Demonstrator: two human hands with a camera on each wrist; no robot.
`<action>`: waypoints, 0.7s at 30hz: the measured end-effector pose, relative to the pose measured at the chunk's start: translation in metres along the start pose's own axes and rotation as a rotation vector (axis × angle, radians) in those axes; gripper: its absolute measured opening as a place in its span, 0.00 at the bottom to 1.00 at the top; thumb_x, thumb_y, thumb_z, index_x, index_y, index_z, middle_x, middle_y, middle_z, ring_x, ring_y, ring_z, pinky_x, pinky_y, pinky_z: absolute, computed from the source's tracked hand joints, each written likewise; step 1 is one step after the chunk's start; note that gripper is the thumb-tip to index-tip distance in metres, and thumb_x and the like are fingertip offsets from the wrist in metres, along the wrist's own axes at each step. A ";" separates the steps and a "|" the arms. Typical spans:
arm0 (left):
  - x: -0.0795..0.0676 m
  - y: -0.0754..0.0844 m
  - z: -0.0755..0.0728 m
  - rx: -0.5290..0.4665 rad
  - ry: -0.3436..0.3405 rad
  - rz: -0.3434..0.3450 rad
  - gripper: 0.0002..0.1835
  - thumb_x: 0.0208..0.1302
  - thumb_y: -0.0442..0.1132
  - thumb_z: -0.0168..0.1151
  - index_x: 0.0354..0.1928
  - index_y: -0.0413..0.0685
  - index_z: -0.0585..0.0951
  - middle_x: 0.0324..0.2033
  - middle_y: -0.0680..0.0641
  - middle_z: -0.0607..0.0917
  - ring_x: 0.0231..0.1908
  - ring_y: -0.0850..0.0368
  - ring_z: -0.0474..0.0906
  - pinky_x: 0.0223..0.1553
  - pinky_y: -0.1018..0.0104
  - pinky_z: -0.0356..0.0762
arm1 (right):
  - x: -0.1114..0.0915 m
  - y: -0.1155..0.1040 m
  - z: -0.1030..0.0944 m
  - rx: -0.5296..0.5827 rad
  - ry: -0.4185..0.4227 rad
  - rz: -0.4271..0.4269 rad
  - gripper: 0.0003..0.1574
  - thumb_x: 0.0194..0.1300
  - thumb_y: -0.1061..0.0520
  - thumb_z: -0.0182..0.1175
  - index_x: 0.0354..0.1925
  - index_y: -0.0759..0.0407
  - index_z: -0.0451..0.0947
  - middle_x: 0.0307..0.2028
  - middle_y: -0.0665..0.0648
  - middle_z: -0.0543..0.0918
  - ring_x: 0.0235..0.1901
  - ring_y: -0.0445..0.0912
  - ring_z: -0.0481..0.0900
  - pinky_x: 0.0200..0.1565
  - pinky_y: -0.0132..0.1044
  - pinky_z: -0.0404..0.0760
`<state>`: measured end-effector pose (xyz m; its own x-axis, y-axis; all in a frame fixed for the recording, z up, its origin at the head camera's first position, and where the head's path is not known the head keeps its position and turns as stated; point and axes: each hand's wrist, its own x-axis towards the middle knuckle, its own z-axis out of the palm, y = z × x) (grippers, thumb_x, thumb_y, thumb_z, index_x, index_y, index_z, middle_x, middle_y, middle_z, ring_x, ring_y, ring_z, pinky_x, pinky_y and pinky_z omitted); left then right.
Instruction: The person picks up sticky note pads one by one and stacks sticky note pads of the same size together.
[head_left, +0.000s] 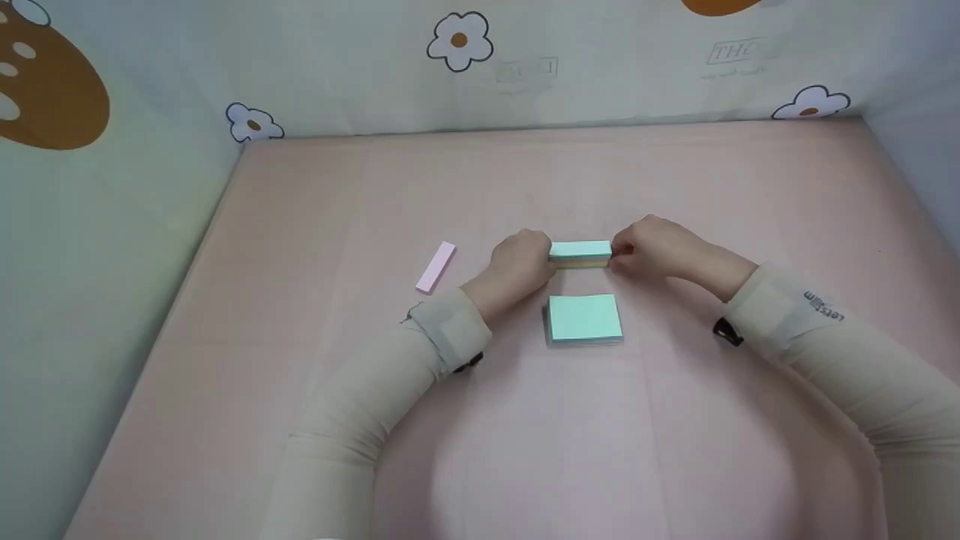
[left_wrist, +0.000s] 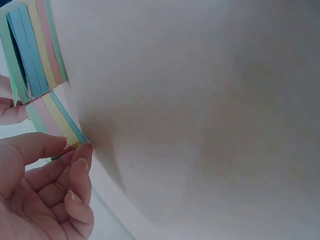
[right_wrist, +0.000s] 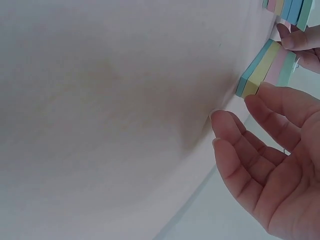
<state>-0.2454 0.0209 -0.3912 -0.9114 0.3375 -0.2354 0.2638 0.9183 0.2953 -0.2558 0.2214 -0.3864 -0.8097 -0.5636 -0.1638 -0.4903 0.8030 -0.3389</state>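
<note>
A narrow block of layered sticky notes point(head_left: 580, 253), in green, pink, yellow and blue, lies between the two hands. My left hand point(head_left: 521, 262) pinches its left end with thumb and finger, the other fingers curling loosely, as the left wrist view shows. At the right end, my right hand point(head_left: 660, 247) holds the block by thumb and index fingertips; its other fingers point(right_wrist: 235, 140) stay apart from it. Nearer to me lies a larger, squarer pad of sticky notes point(head_left: 585, 318), green on top; the wrist views show several coloured layers in a thicker stack point(left_wrist: 30, 50).
A slim pink strip-shaped block point(head_left: 436, 268) lies left of the left hand. The pink-covered table point(head_left: 525, 435) meets a pale wall cloth point(head_left: 360, 67) with flower prints at the back and sides.
</note>
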 end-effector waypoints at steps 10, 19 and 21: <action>0.001 -0.001 0.001 0.009 0.002 0.012 0.13 0.63 0.36 0.53 0.47 0.39 0.79 0.41 0.46 0.84 0.29 0.60 0.74 0.36 0.68 0.76 | 0.000 -0.001 0.001 -0.007 -0.004 0.021 0.06 0.58 0.63 0.59 0.33 0.62 0.81 0.27 0.54 0.81 0.26 0.46 0.70 0.32 0.38 0.69; 0.002 -0.002 0.001 0.013 -0.001 0.012 0.13 0.64 0.37 0.53 0.46 0.40 0.80 0.38 0.46 0.84 0.27 0.60 0.70 0.31 0.71 0.69 | -0.001 -0.002 0.001 -0.008 -0.010 0.013 0.06 0.57 0.64 0.59 0.34 0.63 0.82 0.28 0.56 0.83 0.27 0.46 0.71 0.34 0.41 0.72; 0.002 -0.002 0.001 0.006 -0.002 0.009 0.13 0.64 0.37 0.53 0.46 0.40 0.80 0.37 0.47 0.84 0.27 0.60 0.70 0.29 0.71 0.68 | -0.001 -0.002 0.001 -0.008 -0.009 0.008 0.06 0.58 0.64 0.59 0.34 0.63 0.82 0.29 0.56 0.83 0.27 0.46 0.72 0.35 0.42 0.72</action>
<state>-0.2473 0.0201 -0.3932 -0.9084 0.3459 -0.2349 0.2735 0.9165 0.2919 -0.2542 0.2204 -0.3865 -0.8104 -0.5592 -0.1751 -0.4867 0.8088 -0.3301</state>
